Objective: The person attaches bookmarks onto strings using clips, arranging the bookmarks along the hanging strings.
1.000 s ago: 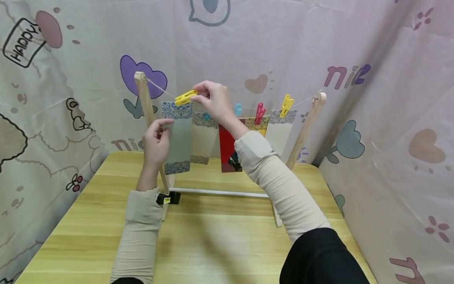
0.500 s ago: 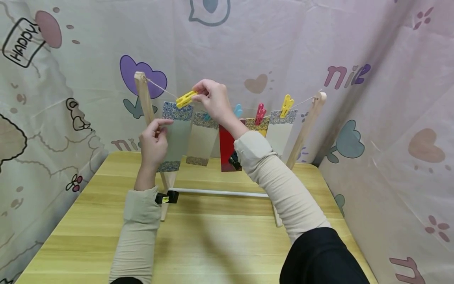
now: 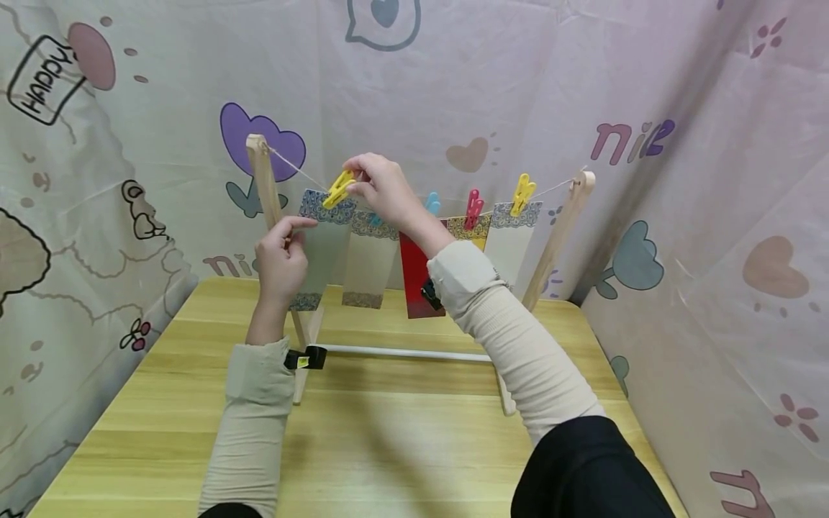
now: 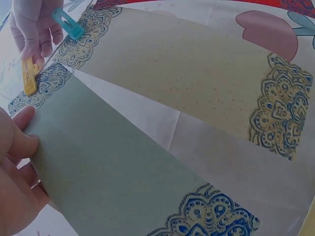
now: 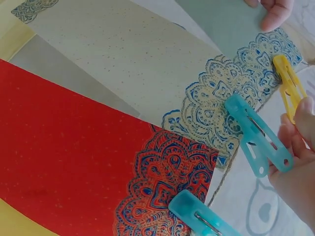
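Note:
Between thumb and fingers, my right hand (image 3: 383, 188) pinches a yellow clothespin (image 3: 338, 190). Its jaws sit over the patterned top of a grey-green card (image 3: 325, 252), at the string (image 3: 296, 169). My left hand (image 3: 281, 266) is beside that card's left edge, index finger reaching toward it and nothing visibly gripped. In the left wrist view its fingertips overlap the edge of the card (image 4: 113, 152); I cannot tell whether they press on it. The card hangs tilted, its lower end toward the left. A cream card (image 4: 182, 64) with a blue clothespin (image 4: 68, 23) hangs beside it.
Farther along the string hang a red card (image 3: 417, 280) with a blue clothespin (image 5: 197, 211), a yellow card under a pink clothespin (image 3: 474, 208), and a white card with another yellow clothespin (image 3: 523, 194). Wooden posts (image 3: 560, 237) and a white rod (image 3: 401, 352) form the stand.
The yellow clothespin in my right hand has turned steeper. The grey-green card's top shifted right and down, while its lower end swung left. My left hand moved slightly left.

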Tool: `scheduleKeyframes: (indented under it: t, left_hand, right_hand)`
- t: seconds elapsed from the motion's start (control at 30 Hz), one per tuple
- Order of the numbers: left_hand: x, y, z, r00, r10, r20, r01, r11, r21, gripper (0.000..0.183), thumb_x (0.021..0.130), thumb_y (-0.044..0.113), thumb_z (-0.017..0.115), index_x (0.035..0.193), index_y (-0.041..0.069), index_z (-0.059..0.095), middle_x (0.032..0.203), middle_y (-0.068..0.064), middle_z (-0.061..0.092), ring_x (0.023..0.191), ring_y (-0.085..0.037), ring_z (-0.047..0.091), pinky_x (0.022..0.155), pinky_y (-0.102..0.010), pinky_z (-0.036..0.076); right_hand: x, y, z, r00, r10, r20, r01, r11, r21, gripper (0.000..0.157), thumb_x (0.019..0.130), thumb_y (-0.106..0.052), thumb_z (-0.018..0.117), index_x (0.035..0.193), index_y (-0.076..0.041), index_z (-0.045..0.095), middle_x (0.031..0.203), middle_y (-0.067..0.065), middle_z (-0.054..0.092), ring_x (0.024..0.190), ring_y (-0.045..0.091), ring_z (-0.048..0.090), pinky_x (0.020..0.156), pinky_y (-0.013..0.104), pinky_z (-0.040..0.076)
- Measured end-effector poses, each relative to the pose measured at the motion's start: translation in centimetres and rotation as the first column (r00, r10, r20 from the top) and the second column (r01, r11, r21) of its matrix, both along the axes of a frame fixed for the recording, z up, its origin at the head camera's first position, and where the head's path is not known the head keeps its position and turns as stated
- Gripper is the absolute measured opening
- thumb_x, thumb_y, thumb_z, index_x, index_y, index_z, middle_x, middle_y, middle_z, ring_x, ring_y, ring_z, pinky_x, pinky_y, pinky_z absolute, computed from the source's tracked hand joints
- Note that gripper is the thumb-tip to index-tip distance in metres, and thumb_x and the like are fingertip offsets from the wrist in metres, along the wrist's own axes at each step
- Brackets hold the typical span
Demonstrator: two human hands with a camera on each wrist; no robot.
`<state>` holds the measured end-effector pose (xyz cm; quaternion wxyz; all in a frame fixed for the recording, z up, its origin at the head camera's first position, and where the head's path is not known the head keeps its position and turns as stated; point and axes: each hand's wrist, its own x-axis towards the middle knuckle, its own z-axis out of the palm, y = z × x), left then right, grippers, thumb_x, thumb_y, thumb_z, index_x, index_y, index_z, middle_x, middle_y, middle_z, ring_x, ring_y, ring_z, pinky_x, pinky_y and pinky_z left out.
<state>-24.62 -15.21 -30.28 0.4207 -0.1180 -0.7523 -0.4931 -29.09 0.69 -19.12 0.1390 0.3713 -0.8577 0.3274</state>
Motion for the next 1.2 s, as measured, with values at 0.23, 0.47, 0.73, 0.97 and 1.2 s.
scheduleKeyframes:
  t: [0.23,0.47,0.73,0.97,1.2]
  left_hand:
    - [0.0,0.0,-0.2,1.0,0.009,0.0,-0.009,1.0,0.0,0.023,0.085,-0.014,0.043,0.094,-0.006,0.062,0.094,-0.016,0.062,0.058,-0.013,0.037,0.05,-0.017,0.031]
    - [0.0,0.3,-0.3,0.999,0.017,-0.046,-0.015,0.999,0.037,0.018,0.085,-0.011,0.047,0.093,-0.006,0.063,0.091,-0.016,0.06,0.068,-0.012,0.045,0.057,-0.014,0.036]
    - [0.0,-0.3,-0.7,0.998,0.023,-0.054,-0.018,0.995,0.093,0.015,0.082,-0.015,0.05,0.089,-0.01,0.062,0.089,-0.018,0.059,0.075,-0.008,0.05,0.065,-0.015,0.042]
    - [0.2,-0.5,-1.1,0.996,0.062,-0.067,-0.05,0.985,0.168,0.013,0.081,-0.014,0.051,0.086,-0.011,0.063,0.087,-0.018,0.06,0.075,-0.008,0.051,0.065,-0.016,0.041]
    - [0.8,-0.4,-1.4,0.996,0.081,-0.044,-0.069,0.972,0.225,0.012,0.084,-0.01,0.051,0.09,-0.011,0.061,0.086,-0.018,0.059,0.074,-0.009,0.052,0.063,-0.017,0.041]
  right_hand:
    - [0.3,0.2,0.2,0.999,0.032,0.016,-0.033,0.998,0.055,0.038,0.087,-0.008,0.056,0.123,0.004,0.049,0.115,0.013,0.053,0.096,0.017,0.051,0.08,0.014,0.039]
    - [0.3,0.6,0.1,0.999,0.031,-0.032,-0.028,0.997,0.066,0.044,0.086,-0.014,0.059,0.125,0.002,0.048,0.119,0.013,0.052,0.104,0.021,0.048,0.087,0.018,0.036]
    - [0.4,1.2,-0.1,0.997,0.041,-0.067,-0.039,0.999,0.025,0.041,0.084,-0.017,0.061,0.121,0.0,0.052,0.115,0.013,0.054,0.103,0.019,0.048,0.087,0.017,0.035]
    - [0.7,1.7,-0.8,0.982,0.072,-0.177,-0.079,0.996,-0.035,0.034,0.084,-0.014,0.061,0.115,0.001,0.057,0.111,0.012,0.055,0.1,0.017,0.049,0.085,0.017,0.036]
    - [1.1,3.0,-1.5,0.954,0.071,-0.29,-0.119,0.981,-0.153,0.029,0.083,-0.01,0.063,0.108,0.004,0.06,0.105,0.014,0.058,0.095,0.018,0.051,0.083,0.022,0.04]
